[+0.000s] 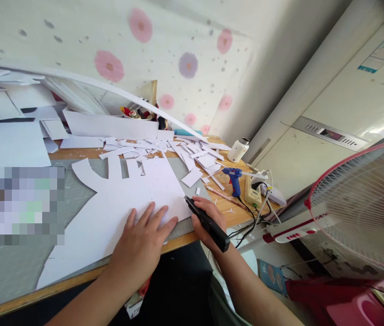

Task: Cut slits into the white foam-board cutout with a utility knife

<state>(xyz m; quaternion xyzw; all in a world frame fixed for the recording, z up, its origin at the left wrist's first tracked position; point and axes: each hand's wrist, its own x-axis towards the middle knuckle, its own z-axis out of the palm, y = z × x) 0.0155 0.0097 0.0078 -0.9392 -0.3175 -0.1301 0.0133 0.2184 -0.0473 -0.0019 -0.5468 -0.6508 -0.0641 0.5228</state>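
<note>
A large white foam board sheet (110,217) with curved and notched cut edges lies on a grey cutting mat (4,280). My left hand (144,235) rests flat on the sheet, fingers spread, near its front right part. In my right hand (208,217) is a black utility knife (208,222), its tip at the sheet's right edge. The blade itself is too small to make out.
White offcuts (144,147) are heaped along the back. Toward the right are a blue glue gun (234,179), a power strip (253,190) with cables, a white bottle (238,150) and a fan (368,203). A blurred-out patch covers something at left.
</note>
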